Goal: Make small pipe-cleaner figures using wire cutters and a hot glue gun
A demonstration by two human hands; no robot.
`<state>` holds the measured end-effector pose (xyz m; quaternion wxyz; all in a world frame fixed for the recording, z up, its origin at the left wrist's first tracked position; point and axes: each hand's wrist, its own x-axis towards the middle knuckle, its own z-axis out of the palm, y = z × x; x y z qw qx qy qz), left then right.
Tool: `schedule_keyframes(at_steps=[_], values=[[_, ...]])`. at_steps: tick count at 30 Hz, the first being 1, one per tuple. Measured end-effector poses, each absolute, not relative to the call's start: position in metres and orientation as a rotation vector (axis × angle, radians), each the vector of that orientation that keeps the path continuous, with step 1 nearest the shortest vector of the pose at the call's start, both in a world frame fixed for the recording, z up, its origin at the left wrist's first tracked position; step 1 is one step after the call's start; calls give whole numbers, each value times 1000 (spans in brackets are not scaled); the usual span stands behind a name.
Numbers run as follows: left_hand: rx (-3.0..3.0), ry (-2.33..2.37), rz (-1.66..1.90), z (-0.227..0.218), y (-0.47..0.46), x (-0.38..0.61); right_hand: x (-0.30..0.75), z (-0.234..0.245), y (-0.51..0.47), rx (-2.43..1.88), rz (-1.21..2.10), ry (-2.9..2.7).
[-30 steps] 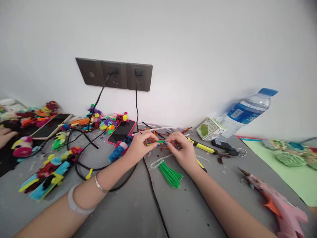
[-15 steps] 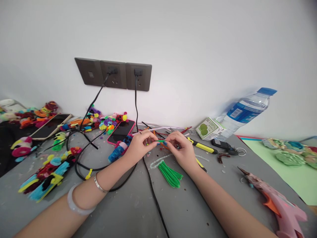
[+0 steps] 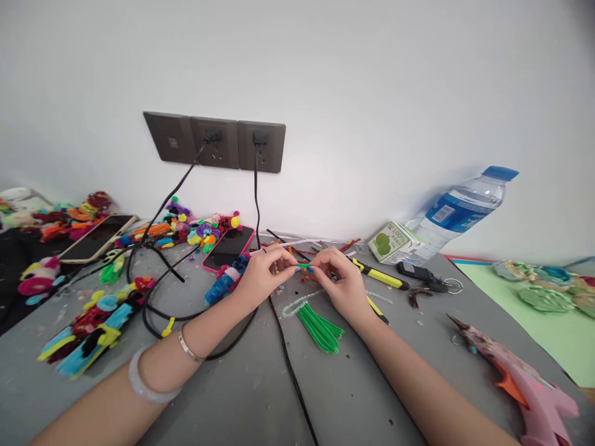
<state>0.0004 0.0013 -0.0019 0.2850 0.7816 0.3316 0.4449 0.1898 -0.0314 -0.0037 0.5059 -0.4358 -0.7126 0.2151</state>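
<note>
Both hands meet over the gray tabletop (image 3: pixel 237 402), toward its far edge along the wall. A short green strip (image 3: pixel 303 266) is pinched between the fingertips of the left hand (image 3: pixel 269 275) and the right hand (image 3: pixel 341 282), each grip narrow, thumb against finger. The strip's long axis runs from hand to hand, roughly parallel to the far edge.

Below it, a bundle of green pipe cleaners (image 3: pixel 320 331) lies slantwise on the tabletop, its gathered end pointing to the far edge and its looped end to the near edge, the gathered end beside a silvery strand (image 3: pixel 292 306).

Near the far edge, right of the hands, a juice carton (image 3: pixel 392 241) with green apples bears a legible "100%"; its smaller characters are too small to read. Behind it, a blue-capped bottle (image 3: pixel 460 210) wears a blue label whose lettering cannot be made out. Toward the near right corner rests a pink glue gun (image 3: pixel 534 387), its nozzle angled to the far edge. A pink-edged phone (image 3: pixel 229 248) lies near the far edge, left of the hands.
</note>
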Motion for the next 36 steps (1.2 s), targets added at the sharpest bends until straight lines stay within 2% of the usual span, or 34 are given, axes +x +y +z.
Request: schedule_keyframes(at_steps=[36], values=[[2064, 889, 1140, -3, 1, 1, 190, -4, -31, -1061, 604, -1665]])
